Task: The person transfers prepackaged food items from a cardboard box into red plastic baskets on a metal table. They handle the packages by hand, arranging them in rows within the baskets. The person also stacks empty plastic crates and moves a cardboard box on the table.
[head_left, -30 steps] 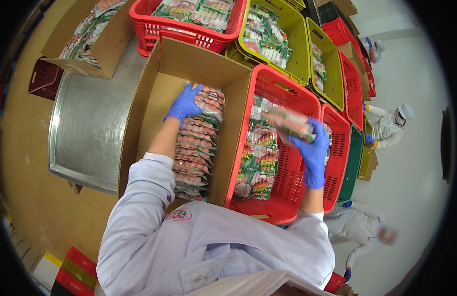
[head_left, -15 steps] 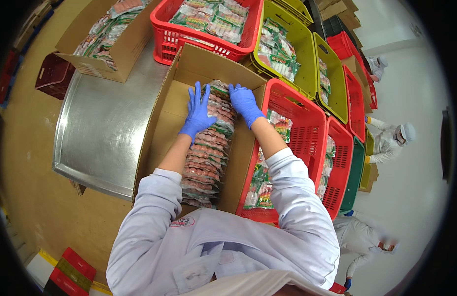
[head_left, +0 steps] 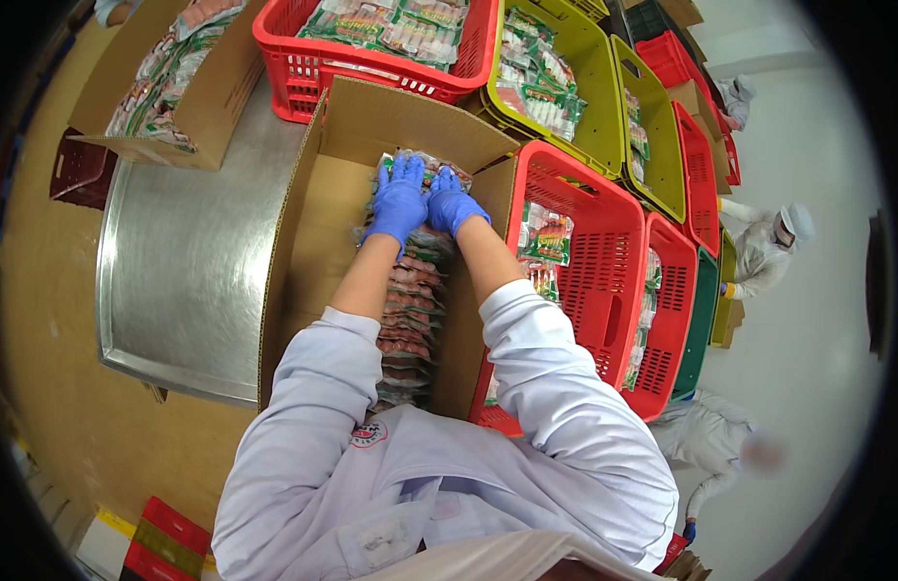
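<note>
Inside a cardboard box (head_left: 325,208) stands a row of clear-film sausage packs (head_left: 406,320), packed on edge one behind another along the box's right side. At the far end of this row my left hand (head_left: 399,205), in a blue glove, lies with its fingers stretched over the packs. Close beside it, my right hand (head_left: 453,205) rests on the same packs, gloved alike, its fingers extended. Both palms face down and hide part of the packs beneath. The left half of the box shows bare cardboard.
A steel table (head_left: 187,271) lies left of the box, with another filled carton (head_left: 216,107) at its far end. Red crates (head_left: 604,232) and yellow-green crates (head_left: 604,145) of packs line the right and far sides. Co-workers (head_left: 765,242) stand farther right.
My right hand has come left and turned from its grip at the packs' right edge to lie flat. My left hand has shifted slightly farther away, and the two hands are now side by side.
</note>
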Tool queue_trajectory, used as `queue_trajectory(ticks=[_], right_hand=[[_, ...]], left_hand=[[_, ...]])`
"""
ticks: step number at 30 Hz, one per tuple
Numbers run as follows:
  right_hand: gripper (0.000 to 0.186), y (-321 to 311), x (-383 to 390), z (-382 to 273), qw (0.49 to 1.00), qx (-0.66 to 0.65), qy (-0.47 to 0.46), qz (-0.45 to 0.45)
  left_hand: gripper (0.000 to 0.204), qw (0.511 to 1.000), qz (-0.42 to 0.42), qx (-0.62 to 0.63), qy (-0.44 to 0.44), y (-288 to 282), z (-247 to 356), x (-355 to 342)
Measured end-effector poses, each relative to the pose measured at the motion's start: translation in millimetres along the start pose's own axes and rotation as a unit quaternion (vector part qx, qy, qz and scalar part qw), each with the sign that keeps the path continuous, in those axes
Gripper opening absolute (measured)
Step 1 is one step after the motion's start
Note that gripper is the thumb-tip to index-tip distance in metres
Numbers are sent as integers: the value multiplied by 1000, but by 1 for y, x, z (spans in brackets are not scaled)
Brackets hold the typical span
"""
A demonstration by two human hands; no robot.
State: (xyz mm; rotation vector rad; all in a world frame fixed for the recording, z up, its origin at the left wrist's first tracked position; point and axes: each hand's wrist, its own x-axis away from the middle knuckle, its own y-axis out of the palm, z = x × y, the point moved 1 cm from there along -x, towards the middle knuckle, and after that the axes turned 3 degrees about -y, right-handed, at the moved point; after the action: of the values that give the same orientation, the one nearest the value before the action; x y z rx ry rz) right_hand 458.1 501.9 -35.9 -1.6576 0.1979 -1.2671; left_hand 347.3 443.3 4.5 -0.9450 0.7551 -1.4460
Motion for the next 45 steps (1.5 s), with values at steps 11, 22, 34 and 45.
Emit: queue_trajectory(ticks=[11, 22, 34, 45], right_hand=[[29, -94, 178, 78, 717, -558, -198, 368], [69, 167, 205, 80, 928, -299, -27, 221], [109, 121, 207, 47, 980, -181, 74, 42], [73, 108, 213, 97, 922, -365, -82, 104]], left_hand=[[67, 913, 96, 389, -70, -19, -48, 120], [79, 955, 82, 251, -137, 8, -37, 330], [77, 975, -16, -18, -222, 23, -5, 404], [77, 969, 8, 5, -248, 38, -11, 402]])
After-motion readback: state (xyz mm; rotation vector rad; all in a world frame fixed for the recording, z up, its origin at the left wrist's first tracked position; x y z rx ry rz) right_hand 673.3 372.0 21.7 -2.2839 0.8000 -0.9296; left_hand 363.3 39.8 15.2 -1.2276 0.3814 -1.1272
